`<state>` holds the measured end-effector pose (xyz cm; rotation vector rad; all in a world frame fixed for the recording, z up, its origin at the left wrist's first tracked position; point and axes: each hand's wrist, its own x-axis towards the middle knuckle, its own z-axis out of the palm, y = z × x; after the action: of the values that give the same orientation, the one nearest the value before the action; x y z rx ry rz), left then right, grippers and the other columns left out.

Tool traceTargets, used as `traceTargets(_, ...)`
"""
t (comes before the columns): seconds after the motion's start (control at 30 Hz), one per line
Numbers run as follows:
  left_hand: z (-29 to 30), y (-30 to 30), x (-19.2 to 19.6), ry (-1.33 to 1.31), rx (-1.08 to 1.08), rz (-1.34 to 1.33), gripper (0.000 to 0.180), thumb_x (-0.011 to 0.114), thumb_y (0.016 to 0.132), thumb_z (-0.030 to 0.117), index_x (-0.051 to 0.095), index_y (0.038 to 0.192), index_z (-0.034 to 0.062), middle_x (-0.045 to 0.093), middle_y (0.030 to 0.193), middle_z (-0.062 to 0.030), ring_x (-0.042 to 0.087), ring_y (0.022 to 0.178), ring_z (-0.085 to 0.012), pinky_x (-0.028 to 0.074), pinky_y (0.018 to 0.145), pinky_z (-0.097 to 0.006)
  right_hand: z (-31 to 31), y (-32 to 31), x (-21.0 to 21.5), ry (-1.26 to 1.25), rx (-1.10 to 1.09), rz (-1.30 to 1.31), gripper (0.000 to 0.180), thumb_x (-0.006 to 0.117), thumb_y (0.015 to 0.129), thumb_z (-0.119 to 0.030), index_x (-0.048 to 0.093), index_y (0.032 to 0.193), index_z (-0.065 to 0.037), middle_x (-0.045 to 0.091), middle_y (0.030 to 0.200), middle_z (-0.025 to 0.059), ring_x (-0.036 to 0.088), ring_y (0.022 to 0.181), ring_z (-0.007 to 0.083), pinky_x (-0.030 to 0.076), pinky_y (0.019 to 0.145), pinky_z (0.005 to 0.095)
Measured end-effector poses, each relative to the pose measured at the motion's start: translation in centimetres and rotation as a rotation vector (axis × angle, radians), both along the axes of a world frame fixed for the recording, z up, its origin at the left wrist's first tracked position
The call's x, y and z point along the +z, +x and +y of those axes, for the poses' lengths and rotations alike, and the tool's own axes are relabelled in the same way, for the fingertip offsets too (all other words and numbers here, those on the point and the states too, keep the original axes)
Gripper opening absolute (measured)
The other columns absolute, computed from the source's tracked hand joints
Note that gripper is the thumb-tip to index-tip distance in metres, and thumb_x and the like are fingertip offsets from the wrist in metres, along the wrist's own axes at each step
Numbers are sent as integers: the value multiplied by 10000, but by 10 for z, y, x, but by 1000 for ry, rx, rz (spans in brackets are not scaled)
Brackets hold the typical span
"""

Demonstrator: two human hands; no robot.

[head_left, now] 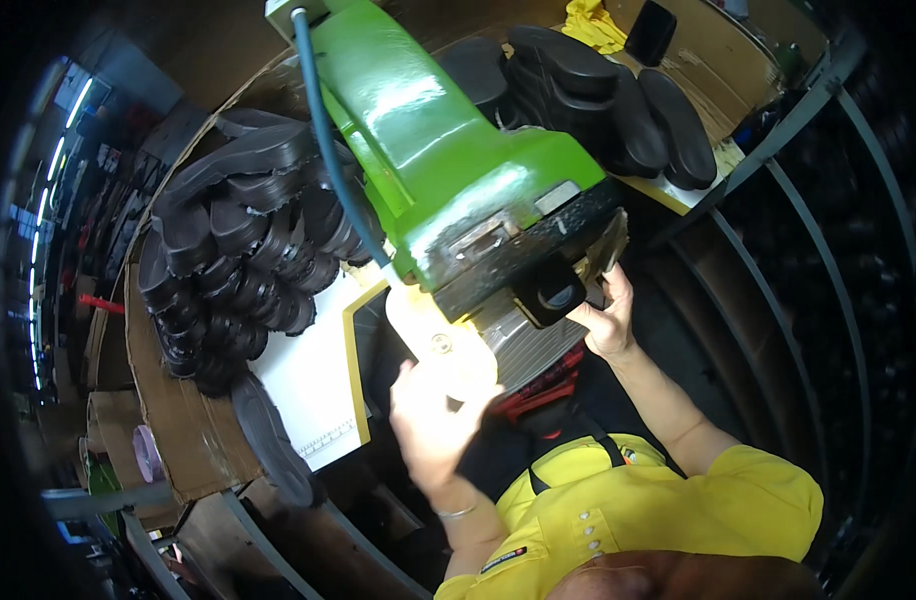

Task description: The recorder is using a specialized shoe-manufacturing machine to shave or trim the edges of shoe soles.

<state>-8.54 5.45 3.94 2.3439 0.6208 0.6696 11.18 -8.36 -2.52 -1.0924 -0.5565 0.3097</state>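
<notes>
A dark grooved shoe sole (543, 350) is held under the front of a green machine (448, 130), its middle partly hidden by the machine's black front guard (553, 290). My right hand (613, 312) grips the sole's right end, thumb on the near side and fingers around the edge. At the left end, my left hand (441, 415) is curled with its fingertips against the sole, beside a brightly lit pale machine part (443, 340). Strong light washes out some of the left fingers.
Dark soles (248, 240) are heaped on the left of the bench, with a single sole (273, 440) at its edge. More soles (618, 100) lie at the back right near a yellow cloth (593, 25). A blue hose (323, 140) runs down the machine. Metal rails (838, 210) curve along the right.
</notes>
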Motion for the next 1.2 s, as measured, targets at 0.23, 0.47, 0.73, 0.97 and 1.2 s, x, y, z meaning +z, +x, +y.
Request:
traceTargets(0.23,-24,48,-22,406,77,62,330,806,714,173,740,1014,292,584,893,-68,601,777,-234,505,660,-335,-1,8,12,77,-4,132,381,735,749,36,535,1068,-22,614,940,44,597,859,115,473,774,248)
traceTargets(0.47,-20,38,-26,304,80,91,331,830,695,173,736,1004,245,600,868,-55,600,762,-204,491,636,-309,3,0,12,38,51,171,376,735,757,35,531,1069,-14,625,956,55,596,883,119,477,801,258)
traceTargets(0.73,-7,25,-4,69,69,-97,698,886,650,202,547,1219,-18,674,808,-77,616,852,-198,394,980,-412,11,-25,10,-121,-9,-70,371,797,742,-91,540,996,-9,606,852,33,575,796,86,472,721,244)
traceTargets(0.97,-13,20,-19,-159,149,-204,263,823,699,67,670,904,3,660,730,-78,606,612,-161,483,594,-263,14,-28,20,-183,28,-163,378,812,711,-39,555,986,-6,650,904,66,618,836,116,501,766,269)
traceTargets(1.2,-30,-3,-51,-331,139,-87,229,791,733,47,645,896,-20,606,675,-1,478,568,-22,371,520,-190,29,-33,5,-105,103,-48,485,879,620,-23,586,1006,10,614,973,54,592,894,104,503,795,274)
